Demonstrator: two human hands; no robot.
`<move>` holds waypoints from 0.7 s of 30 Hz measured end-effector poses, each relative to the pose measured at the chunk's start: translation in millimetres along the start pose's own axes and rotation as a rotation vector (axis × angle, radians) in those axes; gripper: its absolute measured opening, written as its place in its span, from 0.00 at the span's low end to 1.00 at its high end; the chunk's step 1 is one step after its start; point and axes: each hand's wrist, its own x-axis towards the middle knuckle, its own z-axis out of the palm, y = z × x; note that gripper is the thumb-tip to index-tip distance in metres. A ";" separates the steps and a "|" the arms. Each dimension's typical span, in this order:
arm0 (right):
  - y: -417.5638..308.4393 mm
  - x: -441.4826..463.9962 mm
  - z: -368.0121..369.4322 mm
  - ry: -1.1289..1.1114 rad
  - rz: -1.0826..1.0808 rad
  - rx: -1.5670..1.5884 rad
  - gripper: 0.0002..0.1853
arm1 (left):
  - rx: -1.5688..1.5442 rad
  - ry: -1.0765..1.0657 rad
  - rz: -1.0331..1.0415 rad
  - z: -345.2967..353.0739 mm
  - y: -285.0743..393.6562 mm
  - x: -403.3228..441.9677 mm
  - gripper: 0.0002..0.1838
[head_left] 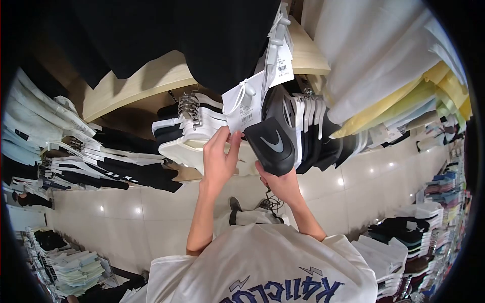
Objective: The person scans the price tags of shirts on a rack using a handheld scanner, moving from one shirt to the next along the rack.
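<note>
My left hand pinches the lower edge of a white price tag between thumb and fingers. The tag carries printed text and a barcode, and a grey security tag hangs over it. In my right hand is a black handheld scanner with a grey curved mark on its face; its front end is close beside the price tag. My fingers under the scanner are partly hidden. A second barcode tag dangles just above, next to the hem of a black garment.
Wooden shelf edges run behind the hanging clothes. Below them, white hangers carry black and white garments. White and yellow clothes hang at the right. Folded stacks lie lower left, and a black cable dangles beneath my right hand.
</note>
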 end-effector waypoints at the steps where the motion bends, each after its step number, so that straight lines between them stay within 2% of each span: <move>1: 0.3 -0.2 -1.2 -0.016 0.000 0.003 0.14 | -0.022 0.010 0.000 0.9 0.4 -0.2 0.09; 2: 0.5 0.8 -0.9 -0.014 -0.003 0.007 0.14 | -0.019 0.007 0.004 2.8 -1.0 -0.8 0.09; 4: 1.0 2.9 0.8 0.018 -0.105 -0.030 0.07 | -0.061 0.039 -0.051 7.0 -4.6 -2.5 0.11; 17: 0.6 -0.5 -14.3 0.036 -0.152 -0.068 0.08 | -0.074 0.192 -0.125 18.1 -13.3 -6.1 0.15; 19: 1.2 -1.0 -17.2 0.048 -0.130 -0.074 0.08 | -0.109 0.234 -0.109 18.3 -17.6 -7.5 0.08; 21: 3.1 -2.3 -22.7 0.044 -0.064 -0.045 0.08 | -0.175 0.314 -0.128 21.9 -17.2 -10.7 0.07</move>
